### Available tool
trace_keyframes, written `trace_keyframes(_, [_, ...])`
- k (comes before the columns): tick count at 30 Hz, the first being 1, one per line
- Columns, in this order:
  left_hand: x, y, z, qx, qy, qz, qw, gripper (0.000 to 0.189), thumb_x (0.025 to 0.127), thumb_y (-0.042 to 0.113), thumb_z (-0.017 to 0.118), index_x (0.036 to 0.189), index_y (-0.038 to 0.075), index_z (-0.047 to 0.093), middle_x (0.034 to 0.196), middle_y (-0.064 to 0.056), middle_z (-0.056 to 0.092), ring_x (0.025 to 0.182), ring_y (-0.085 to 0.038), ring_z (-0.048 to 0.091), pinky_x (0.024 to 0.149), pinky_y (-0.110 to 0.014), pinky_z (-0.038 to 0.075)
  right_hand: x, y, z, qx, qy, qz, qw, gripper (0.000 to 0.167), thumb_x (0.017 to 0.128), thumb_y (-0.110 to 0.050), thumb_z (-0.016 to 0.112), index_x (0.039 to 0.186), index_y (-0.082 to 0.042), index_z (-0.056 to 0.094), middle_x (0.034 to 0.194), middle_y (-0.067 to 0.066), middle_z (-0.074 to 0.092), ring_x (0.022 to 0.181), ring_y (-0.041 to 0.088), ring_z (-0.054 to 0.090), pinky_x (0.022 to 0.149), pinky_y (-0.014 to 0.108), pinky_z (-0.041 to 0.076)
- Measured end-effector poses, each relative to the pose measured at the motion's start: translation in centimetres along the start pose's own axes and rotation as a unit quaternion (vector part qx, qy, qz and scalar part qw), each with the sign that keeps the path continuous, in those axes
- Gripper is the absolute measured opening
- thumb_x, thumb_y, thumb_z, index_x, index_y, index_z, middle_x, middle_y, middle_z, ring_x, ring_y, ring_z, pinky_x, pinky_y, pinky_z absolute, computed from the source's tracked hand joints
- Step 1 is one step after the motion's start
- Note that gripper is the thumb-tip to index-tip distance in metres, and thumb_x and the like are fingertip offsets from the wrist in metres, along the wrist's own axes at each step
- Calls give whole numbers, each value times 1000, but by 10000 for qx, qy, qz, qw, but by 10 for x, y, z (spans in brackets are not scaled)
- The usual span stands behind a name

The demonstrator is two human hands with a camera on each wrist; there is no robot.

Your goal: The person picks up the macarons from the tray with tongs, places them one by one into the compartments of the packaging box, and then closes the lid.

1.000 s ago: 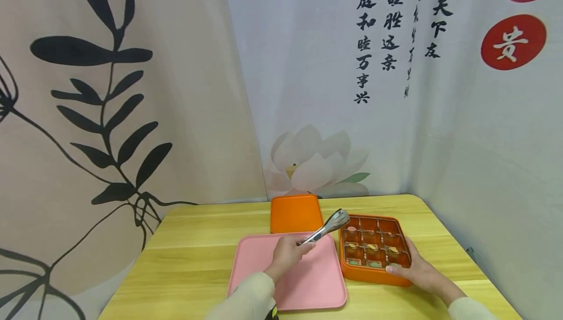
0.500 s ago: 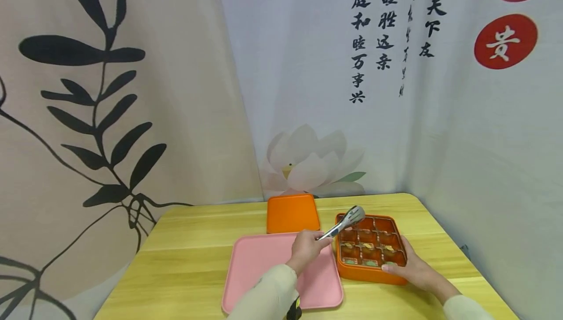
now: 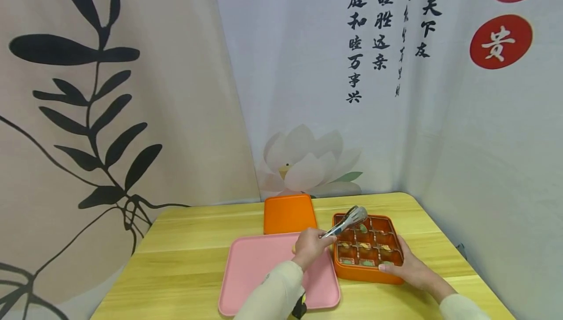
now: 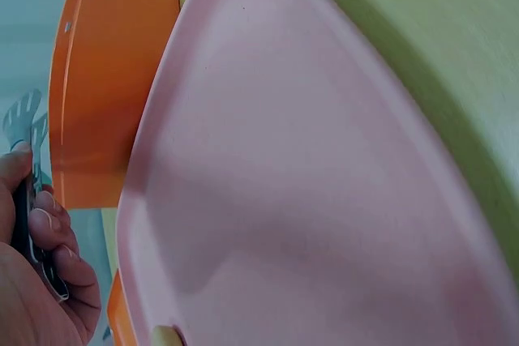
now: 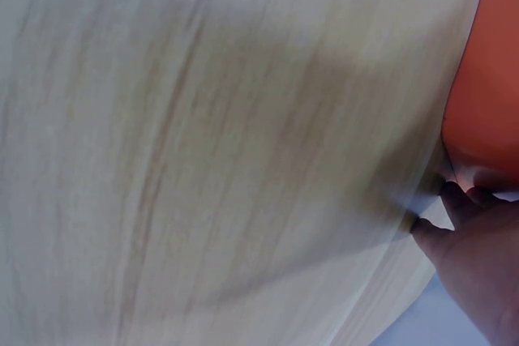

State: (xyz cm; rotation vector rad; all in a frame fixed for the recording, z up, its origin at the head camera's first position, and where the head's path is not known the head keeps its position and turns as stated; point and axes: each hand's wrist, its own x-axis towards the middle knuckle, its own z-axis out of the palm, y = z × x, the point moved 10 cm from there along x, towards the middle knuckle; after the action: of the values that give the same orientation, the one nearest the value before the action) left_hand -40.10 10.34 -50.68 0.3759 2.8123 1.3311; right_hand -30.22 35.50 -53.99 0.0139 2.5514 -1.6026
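My left hand (image 3: 308,249) grips metal tongs (image 3: 349,220), their heads over the back of an orange box (image 3: 369,275). The left wrist view shows the fingers curled round the dark handles of the tongs (image 4: 26,220). Inside the box are small compartments; several hold small yellow or green pieces, and a green piece (image 3: 362,228) shows just beside the tongs. With its thumb on the front rim and fingers along the side, my right hand (image 3: 413,266) holds the box's right front corner. Beneath the left forearm lies a pink tray (image 3: 246,271), with a small tan piece (image 4: 166,335) at its edge.
An orange lid (image 3: 290,214) lies behind the tray. All of this stands on a wood-grain table (image 3: 184,261). Printed curtains (image 3: 299,66) hang behind the table and along its right side.
My left hand has moved right, bringing the tongs from the tray's back right corner to over the box. The right hand keeps its hold. The head view has turned slightly right.
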Motion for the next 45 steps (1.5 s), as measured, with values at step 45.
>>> trace_keyframes(45, [-42, -92, -137, 110, 354, 397, 9985, 26, 84, 38, 79, 106, 24, 78, 89, 11, 71, 60, -9, 45, 52, -25, 36, 2, 3, 1, -272, -104, 44, 9996, 115, 92, -31, 72, 151, 3, -20, 150, 44, 11, 133, 57, 31, 104, 61, 35])
